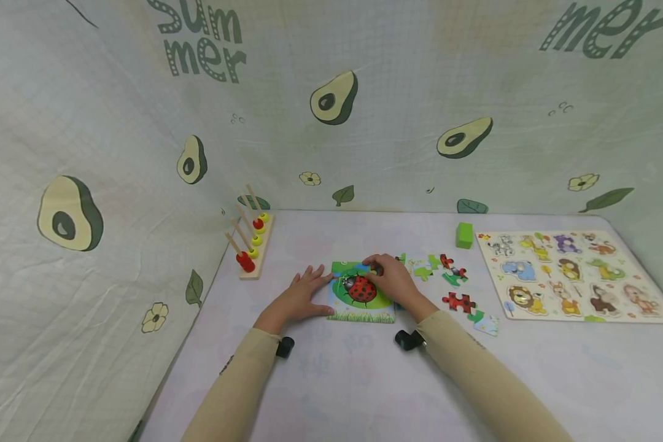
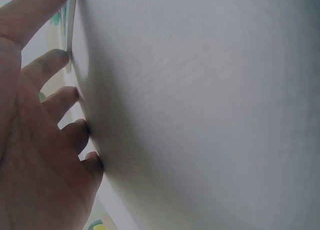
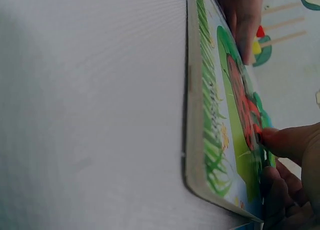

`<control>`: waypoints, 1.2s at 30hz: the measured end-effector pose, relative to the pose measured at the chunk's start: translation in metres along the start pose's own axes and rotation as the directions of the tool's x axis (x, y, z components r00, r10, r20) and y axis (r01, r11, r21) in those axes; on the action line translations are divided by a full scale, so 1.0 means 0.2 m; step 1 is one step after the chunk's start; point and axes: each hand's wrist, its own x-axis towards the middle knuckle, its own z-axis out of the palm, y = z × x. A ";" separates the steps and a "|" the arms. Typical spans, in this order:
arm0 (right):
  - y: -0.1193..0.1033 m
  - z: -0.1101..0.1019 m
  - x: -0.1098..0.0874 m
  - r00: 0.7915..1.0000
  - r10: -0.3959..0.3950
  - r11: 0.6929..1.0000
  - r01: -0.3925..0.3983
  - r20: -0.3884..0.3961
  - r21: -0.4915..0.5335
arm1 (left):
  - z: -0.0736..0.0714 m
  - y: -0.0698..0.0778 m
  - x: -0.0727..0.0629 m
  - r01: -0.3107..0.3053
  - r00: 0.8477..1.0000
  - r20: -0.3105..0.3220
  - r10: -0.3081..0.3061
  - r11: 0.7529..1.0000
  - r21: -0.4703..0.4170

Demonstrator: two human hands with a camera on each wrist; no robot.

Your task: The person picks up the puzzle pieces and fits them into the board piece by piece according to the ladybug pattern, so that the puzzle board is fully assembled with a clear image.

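Clad in beige sleeves (image 1: 232, 387) nearest the camera, stretched across the table (image 1: 342, 399) to the ladybird puzzle (image 1: 364, 317), lying flat between both hands with its grassy border toward the near side. Steadying that puzzle, by the look of it, from its left edge with the left hand (image 1: 298, 299): fingers spread apart, thumb and forefinger at the edge, nothing in the grip. Set over the upper right of the picture with the right hand (image 1: 393, 279): bent thumb and fingers together, seemingly clamped on a puzzle piece (image 3: 254, 109) showing red, mostly hidden by the fingertips.

Most likely busy seating that piece in the ladybird picture. Calling next, probably, for lining up its outline with the neighbours, then pressing it flat without shifting the rest. Probably not near finished, judging by the loose pieces (image 1: 460, 302) to the right, in red, green and pale tones, short of the animal board (image 1: 552, 317).

Further out, just beside that board's far left corner, a green block (image 1: 464, 236); well to the left, a pegged counting toy (image 1: 263, 242).

Readable on the backing cloth (image 1: 398, 153): "summer" split over two lines at upper left, "mer" at upper right. On the sleeves, dark marks (image 1: 226, 365) too small to read. Without any legible brand or label elsewhere.
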 end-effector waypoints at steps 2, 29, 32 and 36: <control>0.00 -0.01 0.00 1.000 -0.004 1.000 0.004 0.007 -0.005 | 0.00 0.00 0.00 0.000 1.000 0.000 0.000 1.000 -0.001; -0.02 -0.01 -0.01 0.980 -0.143 0.969 0.167 0.139 -0.181 | 0.01 -0.01 0.01 -0.005 1.000 -0.003 0.005 1.000 -0.001; -0.02 0.00 -0.01 0.981 -0.141 0.968 0.165 0.133 -0.191 | 0.00 -0.01 0.01 -0.008 1.000 -0.004 0.008 1.000 -0.002; -0.02 0.00 -0.01 0.983 -0.140 0.968 0.162 0.122 -0.194 | 0.00 -0.01 0.00 -0.013 1.000 -0.007 0.013 1.000 0.004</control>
